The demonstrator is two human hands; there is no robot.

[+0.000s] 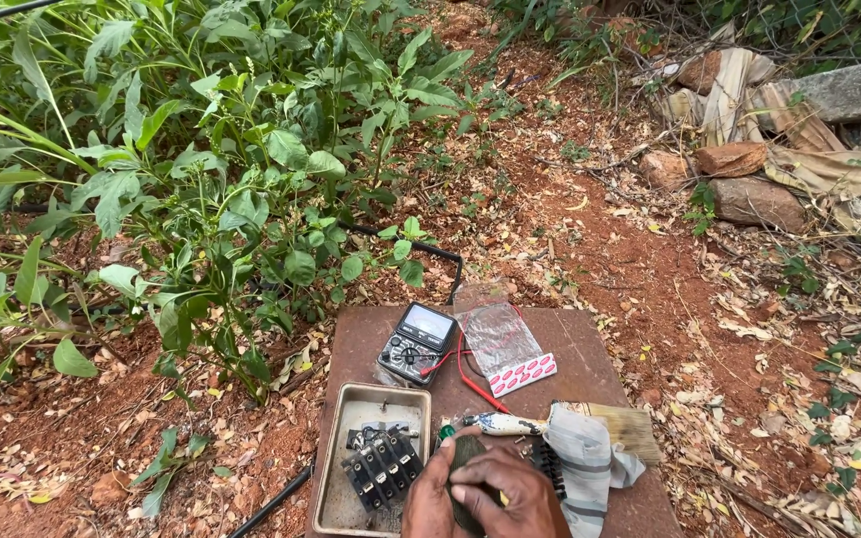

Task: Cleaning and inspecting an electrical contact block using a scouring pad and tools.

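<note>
Both my hands (pixel 485 493) grip a dark handle (pixel 465 453), long axis pointing away toward the multimeter (pixel 418 344).

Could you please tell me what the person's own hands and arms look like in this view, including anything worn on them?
Only the two hands show, at the bottom edge of the head view: the left hand and the right hand, close together. Both are bare, with no gloves. No rings, watch or bracelet can be seen, and no sleeve reaches into view. The forearms are cut off by the frame. Short fingernails show on the right hand's fingers.
</note>
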